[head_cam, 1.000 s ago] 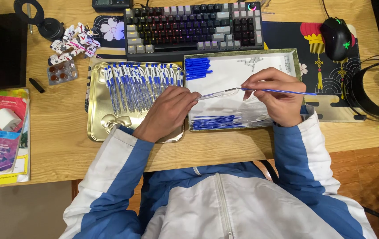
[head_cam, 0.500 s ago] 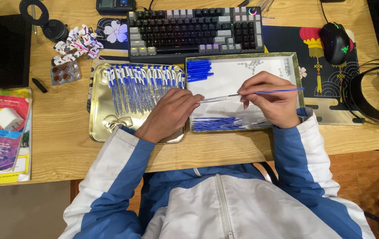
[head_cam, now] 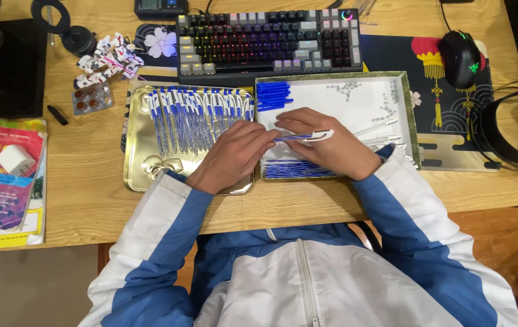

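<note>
Seen from the head view, a slim blue-and-white plastic pen (head_cam: 302, 137) is pinched between both hands above the white-lined, gold-rimmed tray (head_cam: 414, 121). The left hand (head_cam: 235, 151) is closed on its blue end, the right hand (head_cam: 325, 142) on its white cap end. Finished pens (head_cam: 195, 112) are laid in a neat row on the shiny gold metal tray (head_cam: 141, 163); thin blue refills (head_cam: 298, 171) are heaped below the hands on the wooden surface (head_cam: 89, 200).

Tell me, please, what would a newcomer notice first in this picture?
First, the two hands meeting at the middle of the desk: the left hand and right hand hold one blue-and-white pen between them. Left of them, a gold tray carries a row of finished pens; behind it glows a keyboard.
</note>
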